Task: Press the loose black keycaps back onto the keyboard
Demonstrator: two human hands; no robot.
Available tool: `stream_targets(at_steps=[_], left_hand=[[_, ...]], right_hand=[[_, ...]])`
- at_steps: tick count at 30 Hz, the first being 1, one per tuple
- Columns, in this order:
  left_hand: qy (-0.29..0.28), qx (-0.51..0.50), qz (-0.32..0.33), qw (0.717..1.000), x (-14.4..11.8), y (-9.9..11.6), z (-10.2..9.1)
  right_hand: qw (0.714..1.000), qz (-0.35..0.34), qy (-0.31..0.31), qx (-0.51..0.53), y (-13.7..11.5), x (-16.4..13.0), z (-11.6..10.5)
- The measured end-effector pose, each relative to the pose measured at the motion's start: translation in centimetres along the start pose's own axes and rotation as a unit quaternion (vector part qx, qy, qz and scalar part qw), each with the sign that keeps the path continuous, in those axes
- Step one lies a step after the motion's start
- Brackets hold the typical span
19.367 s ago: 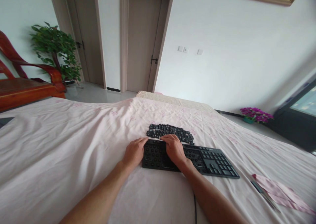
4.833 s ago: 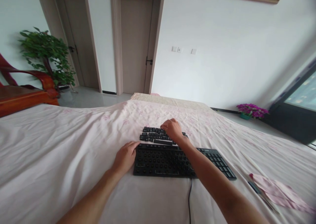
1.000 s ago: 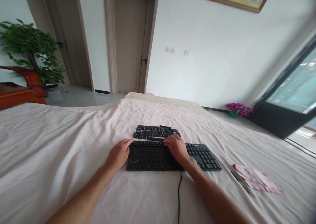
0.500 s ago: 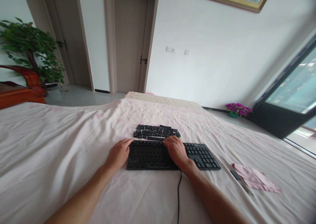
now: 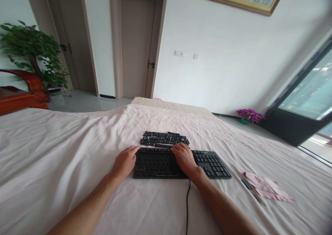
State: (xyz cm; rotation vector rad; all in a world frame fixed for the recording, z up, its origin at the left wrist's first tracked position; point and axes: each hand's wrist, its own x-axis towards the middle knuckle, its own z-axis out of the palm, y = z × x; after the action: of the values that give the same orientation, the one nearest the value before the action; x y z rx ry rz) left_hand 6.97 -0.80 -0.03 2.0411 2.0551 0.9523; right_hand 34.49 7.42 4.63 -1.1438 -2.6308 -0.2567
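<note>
Black keyboard [image 5: 158,164] lies on the cloth [image 5: 145,204], left hand [image 5: 126,161] at its far left corner, right hand [image 5: 184,159] over its middle, reaching the far edge; whether either hand grips anything, I cannot tell. Loose keys [image 5: 158,139] lie just beyond.

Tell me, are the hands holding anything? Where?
Can't tell: the left hand touches the far left corner of the keyboard; the right hand lies over its back edge.
</note>
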Motion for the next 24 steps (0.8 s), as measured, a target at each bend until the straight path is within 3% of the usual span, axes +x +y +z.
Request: stream_targets(at_steps=[16, 24], left_hand=[[-0.008, 0.01, -0.002, 1.0, -0.1, 0.0, 0.2], [-0.011, 0.005, -0.001, 1.0, -0.2, 0.1, -0.1]], right_hand=[[0.998, 0.028, -0.064, -0.011, -1.2, -2.1, -0.3], [0.996, 0.063, -0.004, 0.069, 0.2, -1.2, 0.6]])
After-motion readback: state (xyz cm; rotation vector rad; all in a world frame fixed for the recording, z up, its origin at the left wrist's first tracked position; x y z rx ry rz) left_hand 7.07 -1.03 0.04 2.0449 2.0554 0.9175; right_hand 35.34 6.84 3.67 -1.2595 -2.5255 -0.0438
